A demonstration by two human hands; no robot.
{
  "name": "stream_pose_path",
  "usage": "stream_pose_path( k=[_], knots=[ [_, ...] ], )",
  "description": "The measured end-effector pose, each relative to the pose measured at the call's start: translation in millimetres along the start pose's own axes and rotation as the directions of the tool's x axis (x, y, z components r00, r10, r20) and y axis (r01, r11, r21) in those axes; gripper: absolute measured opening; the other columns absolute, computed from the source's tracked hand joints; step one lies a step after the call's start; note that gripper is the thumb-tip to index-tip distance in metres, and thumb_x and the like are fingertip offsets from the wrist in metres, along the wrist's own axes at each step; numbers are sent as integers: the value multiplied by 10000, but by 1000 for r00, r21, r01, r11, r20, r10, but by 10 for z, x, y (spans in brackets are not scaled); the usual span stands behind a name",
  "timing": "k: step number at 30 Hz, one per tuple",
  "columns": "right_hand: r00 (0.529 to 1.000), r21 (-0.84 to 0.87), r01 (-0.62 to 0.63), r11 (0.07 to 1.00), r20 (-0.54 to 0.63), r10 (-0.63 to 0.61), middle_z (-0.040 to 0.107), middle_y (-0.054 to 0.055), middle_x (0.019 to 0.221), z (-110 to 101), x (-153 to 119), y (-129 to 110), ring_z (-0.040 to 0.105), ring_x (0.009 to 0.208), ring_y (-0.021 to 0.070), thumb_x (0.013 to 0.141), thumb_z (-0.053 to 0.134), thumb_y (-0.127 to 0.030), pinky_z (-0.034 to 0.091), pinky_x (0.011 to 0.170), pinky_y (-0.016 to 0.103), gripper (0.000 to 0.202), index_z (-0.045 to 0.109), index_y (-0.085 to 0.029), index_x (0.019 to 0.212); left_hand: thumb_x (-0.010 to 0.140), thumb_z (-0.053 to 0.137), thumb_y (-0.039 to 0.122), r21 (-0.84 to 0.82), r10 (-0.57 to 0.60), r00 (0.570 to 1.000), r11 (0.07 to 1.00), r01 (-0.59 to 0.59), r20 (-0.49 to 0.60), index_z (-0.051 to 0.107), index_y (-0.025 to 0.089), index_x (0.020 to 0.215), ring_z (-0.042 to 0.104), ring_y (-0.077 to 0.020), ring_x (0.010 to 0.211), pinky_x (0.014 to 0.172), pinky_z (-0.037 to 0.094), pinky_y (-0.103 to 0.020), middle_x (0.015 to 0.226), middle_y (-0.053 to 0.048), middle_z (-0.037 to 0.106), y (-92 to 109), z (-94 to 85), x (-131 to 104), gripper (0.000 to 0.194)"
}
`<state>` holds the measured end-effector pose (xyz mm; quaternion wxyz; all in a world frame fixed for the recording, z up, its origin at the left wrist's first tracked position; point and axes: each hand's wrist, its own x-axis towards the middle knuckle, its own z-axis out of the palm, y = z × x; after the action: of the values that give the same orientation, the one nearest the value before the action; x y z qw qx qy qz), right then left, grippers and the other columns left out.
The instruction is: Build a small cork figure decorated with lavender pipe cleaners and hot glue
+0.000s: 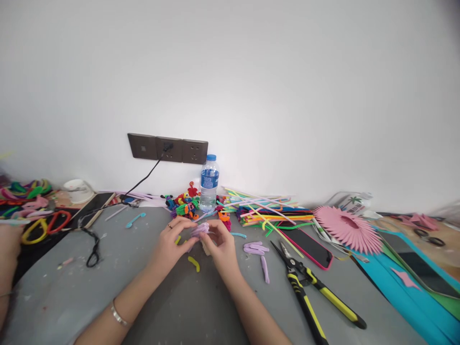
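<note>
Here, left hand (175,240) and right hand (222,245) together pinch a lilac fuzzy bundle (200,230), yellow-black pliers (302,293) near right, water bottle (209,181) far.

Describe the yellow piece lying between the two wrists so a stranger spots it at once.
On the grey work surface, find the left hand and right hand holding a lilac bundle. Just below it in the picture lies a short, bent yellow piece. It shows whole, unlike the yellow bit at the left hand, and its colour sets it apart from the lilac pieces farther right.
</note>
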<state>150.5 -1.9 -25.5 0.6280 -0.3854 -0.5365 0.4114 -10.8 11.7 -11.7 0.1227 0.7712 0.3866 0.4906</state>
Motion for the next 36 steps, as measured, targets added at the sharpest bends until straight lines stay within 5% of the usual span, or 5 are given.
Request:
stream_pose_path(
  k=[25, 36],
  knots=[
    [992, -13, 116, 993, 58, -115, 619, 74, 1018, -1, -27, -5, 634, 984, 215, 827, 717, -280, 579, 781, 325, 174, 733, -254, 998, 852, 650, 194, -12, 11, 1000, 1000, -11, 12, 720, 215, 959, 724, -190, 829, 750, 591, -299, 898, -51, 776, -34, 5, -16, 130],
    [994, 40, 85, 996, 70, -88, 657, 69, 1087, 9, -40, -3, 660, 1009, 215, 826, 727, -297, 581, 860, 354, 514, 595, -278, 1323, 858, 641, 182, -63, -24, 1000, 998, 25, 17, 730, 224, 1040, 713, -208, 962, 845, 583, -328, 1032, -71, 765, -50, -4, -19, 207]
  ],
)
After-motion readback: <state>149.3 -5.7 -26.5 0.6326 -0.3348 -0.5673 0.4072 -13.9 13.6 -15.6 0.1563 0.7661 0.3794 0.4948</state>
